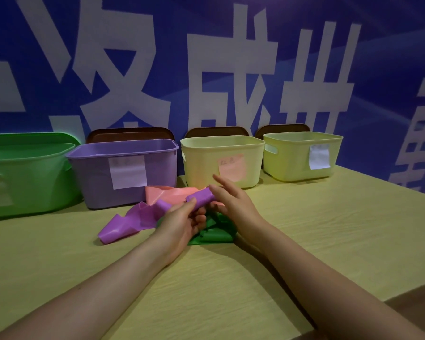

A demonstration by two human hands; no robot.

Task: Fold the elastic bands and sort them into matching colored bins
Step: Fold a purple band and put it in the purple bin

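A purple elastic band [125, 223] trails loose over the table on the left, and its other end is rolled into a thick wad [201, 198]. My left hand [182, 220] grips that wad from below. My right hand [228, 200] rests on the wad's right end, index finger stretched out. A pink band [166, 194] lies behind the hands, a green band [212, 235] beneath them. At the back stand a green bin [27, 173], a purple bin [130, 153], a pale yellow bin with a pink label [222, 146] and a yellow-green bin [302, 143].
The bins line up against a blue wall with large white characters. Brown lids [130, 133] lean behind the three right-hand bins. The yellow table [329, 229] ends at an edge on the lower right.
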